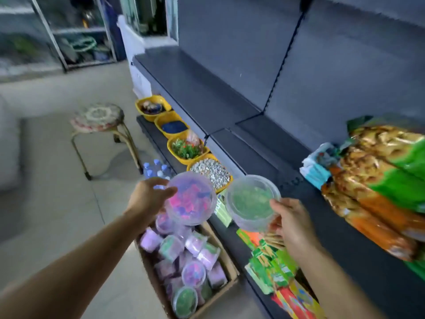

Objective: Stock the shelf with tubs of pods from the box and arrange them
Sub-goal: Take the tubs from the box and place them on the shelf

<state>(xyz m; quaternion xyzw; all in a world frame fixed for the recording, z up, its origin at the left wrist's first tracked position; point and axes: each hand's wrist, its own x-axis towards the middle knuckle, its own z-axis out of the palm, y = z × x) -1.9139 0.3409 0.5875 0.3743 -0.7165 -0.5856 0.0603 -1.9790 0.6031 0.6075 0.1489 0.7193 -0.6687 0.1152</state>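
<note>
My left hand (147, 199) grips a clear tub of pink and purple pods (192, 199) by its left side, held above the cardboard box (230, 263). My right hand (292, 224) grips a clear tub of green pods (251, 202) from its right side, close to the front edge of the dark shelf (253, 143). The two tubs hang side by side, slightly apart. Several more tubs (195, 252), purple and green, lie in the box on the floor below.
Yellow bowls (178, 150) of small goods line the low shelf on the left. Large snack bags (377, 180) sit on the dark shelf at right. Green and red packets (273, 270) fill the shelf beneath. A stool (99, 125) and water bottles (156, 169) stand on the floor.
</note>
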